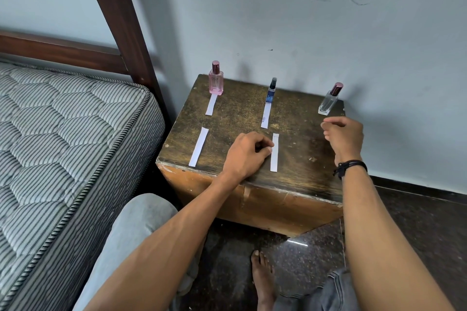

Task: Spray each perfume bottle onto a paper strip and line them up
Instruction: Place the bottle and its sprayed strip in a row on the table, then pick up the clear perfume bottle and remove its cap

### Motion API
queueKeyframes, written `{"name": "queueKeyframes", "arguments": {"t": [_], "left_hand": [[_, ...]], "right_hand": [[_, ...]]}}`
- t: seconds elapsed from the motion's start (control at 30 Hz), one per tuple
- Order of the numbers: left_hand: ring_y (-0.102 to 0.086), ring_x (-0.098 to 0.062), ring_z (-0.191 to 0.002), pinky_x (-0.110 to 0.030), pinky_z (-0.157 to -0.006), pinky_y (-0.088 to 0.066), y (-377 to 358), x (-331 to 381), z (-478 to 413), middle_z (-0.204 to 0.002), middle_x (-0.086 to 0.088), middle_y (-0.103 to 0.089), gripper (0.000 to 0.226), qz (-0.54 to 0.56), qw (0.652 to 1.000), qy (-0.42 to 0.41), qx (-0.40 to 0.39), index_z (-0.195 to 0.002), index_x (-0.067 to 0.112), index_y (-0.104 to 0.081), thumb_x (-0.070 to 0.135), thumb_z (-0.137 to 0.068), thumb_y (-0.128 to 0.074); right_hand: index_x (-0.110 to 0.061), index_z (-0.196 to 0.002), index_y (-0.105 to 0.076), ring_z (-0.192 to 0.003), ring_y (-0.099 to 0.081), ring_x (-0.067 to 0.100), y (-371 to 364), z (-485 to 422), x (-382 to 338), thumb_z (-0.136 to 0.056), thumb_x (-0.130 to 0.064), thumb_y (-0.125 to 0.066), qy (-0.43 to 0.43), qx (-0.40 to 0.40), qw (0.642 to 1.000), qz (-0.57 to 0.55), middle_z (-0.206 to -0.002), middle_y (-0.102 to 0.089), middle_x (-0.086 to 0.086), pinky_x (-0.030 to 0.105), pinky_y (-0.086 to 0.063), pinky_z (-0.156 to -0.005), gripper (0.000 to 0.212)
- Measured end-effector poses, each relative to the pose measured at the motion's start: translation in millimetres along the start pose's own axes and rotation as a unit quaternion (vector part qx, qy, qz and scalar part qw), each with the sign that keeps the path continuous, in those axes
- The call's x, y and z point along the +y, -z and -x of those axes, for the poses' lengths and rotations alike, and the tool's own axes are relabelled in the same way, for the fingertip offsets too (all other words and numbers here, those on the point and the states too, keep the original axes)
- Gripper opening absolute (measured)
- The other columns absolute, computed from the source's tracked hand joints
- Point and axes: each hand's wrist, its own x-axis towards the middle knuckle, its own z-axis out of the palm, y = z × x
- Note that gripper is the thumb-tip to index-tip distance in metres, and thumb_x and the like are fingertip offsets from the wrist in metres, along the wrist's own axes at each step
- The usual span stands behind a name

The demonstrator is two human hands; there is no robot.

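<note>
Judging by the layout, the third bottle is next. The pink glass perfume bottle (pixel 216 82) and the slim blue spray bottle (pixel 271 91) each head a short white strip (pixel 211 104), but the clear glass bottle with maroon cap (pixel 329 101), at the back right corner of the dark wooden box (pixel 237 118), has none. The left hand (pixel 246 153) lies knuckles-up, its curled fingertips seemingly pinching the edge of the flat white paper strip (pixel 274 156). The right hand (pixel 345 136) hovers just before the clear bottle, fingers loosely curled and holding nothing. The next move probably calls for lifting that strip and gripping the bottle.
</note>
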Motion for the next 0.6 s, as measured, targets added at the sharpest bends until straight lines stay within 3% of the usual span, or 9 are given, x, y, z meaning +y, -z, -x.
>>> {"name": "queueKeyframes", "arguments": {"t": [0.17, 0.37, 0.6], "left_hand": [[-0.05, -0.003, -0.097, -0.022, -0.077, -0.039, -3, 0, -1, -0.091, 0.024, -0.059, 0.009, -0.006, 1.0, 0.001, 0.019, -0.098, 0.029, -0.073, 0.025, -0.093, -0.067], [-0.051, -0.004, -0.099, -0.023, -0.083, -0.043, -5, -3, -2, -0.097, 0.02, -0.062, 0.011, -0.001, 1.0, -0.005, 0.03, -0.1, 0.027, -0.073, 0.022, -0.095, -0.065], [-0.048, -0.002, -0.1, -0.023, -0.085, -0.041, -7, -4, -3, -0.099, 0.021, -0.06, 0.018, -0.003, 1.0, 0.003, 0.028, -0.104, 0.026, -0.073, 0.018, -0.097, -0.059]], "right_hand": [[-0.021, -0.112, -0.069, -0.1, -0.069, 0.022, -8, -11, 7, -0.086, -0.018, -0.079, -0.011, 0.056, 0.998, -0.006, -0.108, -0.07, 0.001, 0.042, -0.058, -0.094, 0.028], [-0.02, -0.138, -0.056, -0.113, -0.059, 0.018, -14, -27, 2, -0.089, -0.028, -0.078, 0.02, 0.046, 0.998, 0.045, -0.134, -0.059, 0.003, 0.031, -0.047, -0.095, 0.054], [-0.024, -0.135, -0.061, -0.119, -0.061, 0.019, -15, -41, -6, -0.091, -0.042, -0.074, 0.054, 0.001, 0.994, 0.092, -0.134, -0.064, -0.003, 0.03, -0.042, -0.092, 0.049]]}}
